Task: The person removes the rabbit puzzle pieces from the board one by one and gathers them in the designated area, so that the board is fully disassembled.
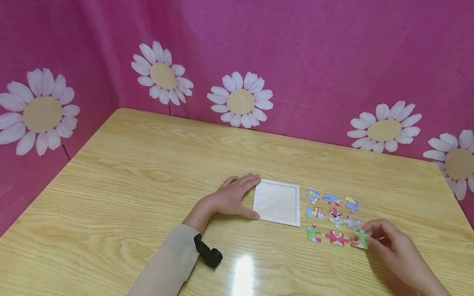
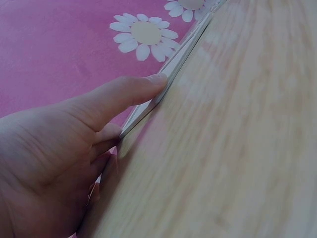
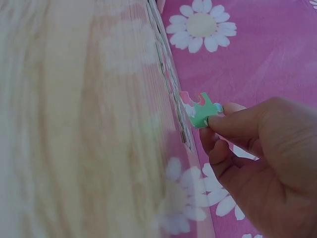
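My left hand (image 1: 232,197) holds the left side of a white square puzzle tray (image 1: 277,202), fingertips at its upper left corner and thumb at the lower left. In the left wrist view the thumb (image 2: 131,94) lies against the tray's edge. My right hand (image 1: 395,248) pinches a green puzzle piece (image 3: 202,113) between thumb and fingers, tilted up at the table's surface. That piece is at the lower right end of three rows of puzzle pieces. Among the others are a fox-face piece (image 1: 336,217), a red piece (image 1: 337,238) and a green corner piece (image 1: 314,234).
The rows lie just right of the tray on a wooden table (image 1: 146,181). Blue pieces (image 1: 331,199) form most of the top row. A pink curtain (image 1: 307,36) with white daisies hangs behind and beside the table. Light glares on the tabletop near the front.
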